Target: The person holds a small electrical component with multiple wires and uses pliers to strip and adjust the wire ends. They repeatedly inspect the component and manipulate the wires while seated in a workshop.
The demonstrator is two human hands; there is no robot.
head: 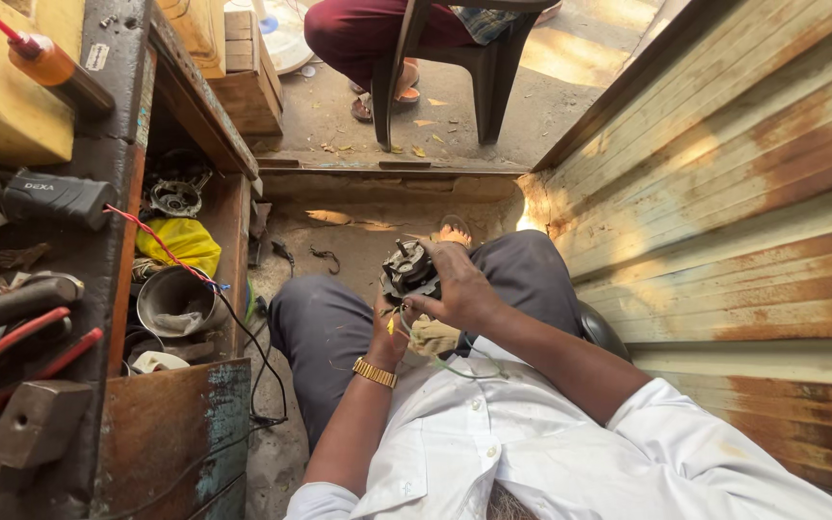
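Your right hand [456, 287] is closed over the top of a small dark motor part [408, 271], gripping it above your lap between your knees. Your left hand [389, 337], with a gold watch [375, 373] at the wrist, comes up from below; it is mostly hidden behind the right, so you cannot tell its grip. Thin green wires [455, 366] trail from the part over your white shirt. To your left, the counter [98, 260] carries red-handled pliers [12, 351] and a hammer head [26, 429].

White short-sleeved shirt [532, 443] at lower centre, dark grey trousers [325, 332] mid-frame, gold watch [375, 373] on the left wrist.
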